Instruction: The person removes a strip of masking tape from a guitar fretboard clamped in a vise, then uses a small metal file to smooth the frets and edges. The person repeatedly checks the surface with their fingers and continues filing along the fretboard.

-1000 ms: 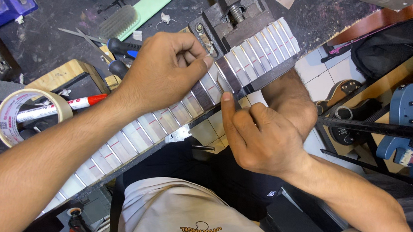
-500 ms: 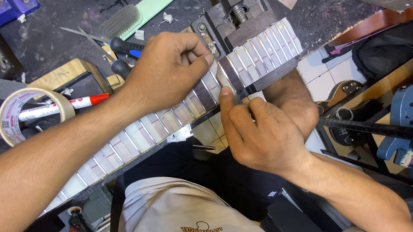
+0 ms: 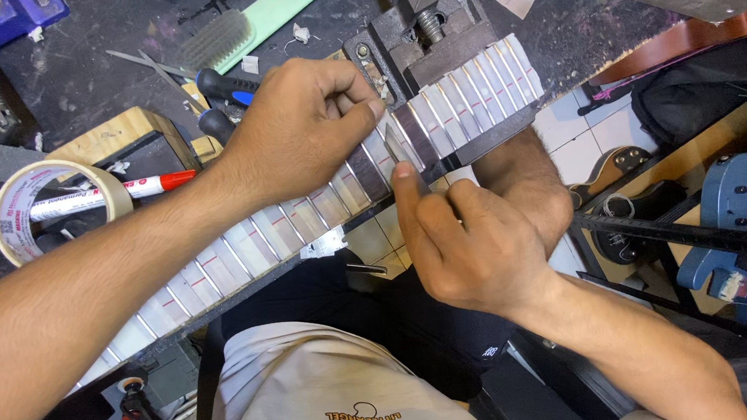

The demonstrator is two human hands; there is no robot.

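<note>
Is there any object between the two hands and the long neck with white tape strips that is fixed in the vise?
Nothing visible does. The left hand already rests on the long dark guitar neck covered with white masking-tape strips beside the grey metal vise. The right hand touches the neck's near edge with its thumb.

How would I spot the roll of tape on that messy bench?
Start at the long taped neck crossing the dark bench, then look left. The tape roll is a pale ring lying beside a red-capped marker, the only round hollow thing there.

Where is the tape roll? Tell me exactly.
In the head view, the tape roll lies far left on the bench, over a red-capped marker, beside the left forearm.
</note>
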